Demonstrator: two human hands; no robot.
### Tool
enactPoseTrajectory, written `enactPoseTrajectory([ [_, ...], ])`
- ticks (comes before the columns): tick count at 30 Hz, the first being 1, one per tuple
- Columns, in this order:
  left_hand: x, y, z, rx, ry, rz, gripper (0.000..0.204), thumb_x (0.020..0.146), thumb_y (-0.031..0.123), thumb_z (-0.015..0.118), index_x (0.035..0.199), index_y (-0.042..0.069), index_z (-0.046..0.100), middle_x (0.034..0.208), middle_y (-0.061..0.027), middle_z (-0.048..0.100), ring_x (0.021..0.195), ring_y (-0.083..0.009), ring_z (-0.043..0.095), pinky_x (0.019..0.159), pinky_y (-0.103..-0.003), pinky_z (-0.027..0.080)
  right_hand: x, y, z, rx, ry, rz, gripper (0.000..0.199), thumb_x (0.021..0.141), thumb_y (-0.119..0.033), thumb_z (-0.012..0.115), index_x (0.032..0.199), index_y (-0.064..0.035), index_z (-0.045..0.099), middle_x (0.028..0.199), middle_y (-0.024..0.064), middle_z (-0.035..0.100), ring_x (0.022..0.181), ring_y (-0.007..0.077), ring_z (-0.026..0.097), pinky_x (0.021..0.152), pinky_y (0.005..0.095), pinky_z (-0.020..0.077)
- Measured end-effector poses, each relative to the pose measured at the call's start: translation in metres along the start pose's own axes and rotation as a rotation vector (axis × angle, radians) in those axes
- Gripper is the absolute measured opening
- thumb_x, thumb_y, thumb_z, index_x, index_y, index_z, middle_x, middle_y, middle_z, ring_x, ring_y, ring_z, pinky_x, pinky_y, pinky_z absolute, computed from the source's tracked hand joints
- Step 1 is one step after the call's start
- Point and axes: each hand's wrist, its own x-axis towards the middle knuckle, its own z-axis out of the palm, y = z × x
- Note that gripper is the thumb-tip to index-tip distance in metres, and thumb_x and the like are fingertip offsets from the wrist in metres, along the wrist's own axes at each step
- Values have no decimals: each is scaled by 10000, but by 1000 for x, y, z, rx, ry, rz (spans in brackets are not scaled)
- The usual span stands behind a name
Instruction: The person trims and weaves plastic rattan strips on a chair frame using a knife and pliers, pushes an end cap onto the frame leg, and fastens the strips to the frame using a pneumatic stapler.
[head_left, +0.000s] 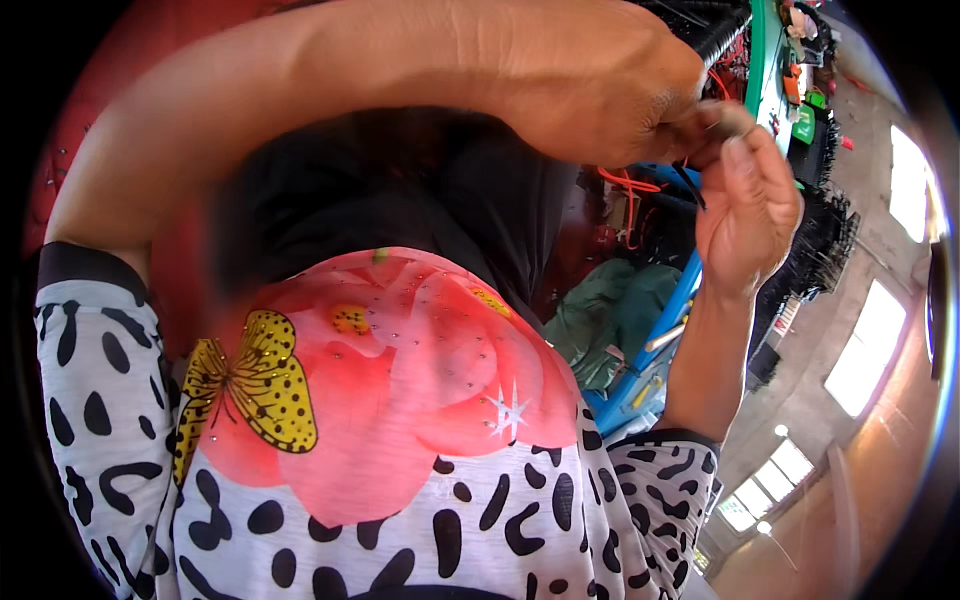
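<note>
Head view, looking steeply down the wearer's own front, read from left to right: a patterned top [380,430] with black spots on white, a yellow butterfly and a large pink flower fills the lower left and centre, with black cloth [400,190] above it. Across the top of the frame runs the left forearm, ending in the left hand [600,90], whose fingers are curled together so that their tips meet at the hand's right edge. Immediately to its right the right hand [745,205] rises from the lower right, palm turned toward the wearer, thumb and fingertips drawn together against those of the left hand. Between the two sets of fingertips lies a thin black strip [688,185], possibly a cable tie or a wire; its upper end is pinched where the hands meet, and its free end hangs down and slightly right, so its long axis runs near-vertical in the frame. Both hands touch it, the right hand lying beside the free length; which hand carries the firmer grip cannot be told. Behind the hands, farther off, stand a blue frame [660,340], green cloth [600,320], orange cable [630,185] and dense bundles of black strips [825,240]
</note>
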Motion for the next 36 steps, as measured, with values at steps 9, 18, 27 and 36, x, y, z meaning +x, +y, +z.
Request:
enactPoseTrajectory([
  [9,-17,-30,-1,-671,2,-158,317,810,64,542,527,16,409,461,-35,343,439,-72,321,420,-273,294,89,14,48,-606,-102,-453,168,790,-113,571,878,29,591,793,143,607,730,212,602,668,291,460],
  [18,-24,-29,-5,-980,-80,-311,335,829,111,572,537,50,420,488,40,362,465,-52,333,418,-263,275,86,16,47,-526,-32,-544,158,790,-116,580,843,33,571,778,136,599,718,204,596,650,290,458],
  [27,-58,-51,13,-524,125,-309,366,730,149,694,1018,2,522,896,-36,519,822,-102,499,726,-244,403,77,-1,26,-117,-178,-281,175,819,-97,562,930,34,598,854,63,607,798,128,558,748,252,436],
  [36,-45,-57,57,-76,416,-179,420,623,278,734,878,7,540,806,-127,505,783,-300,521,667,-379,447,60,-3,31,-507,-468,-521,136,720,-66,646,800,-1,558,718,70,553,703,222,528,797,318,391],
])
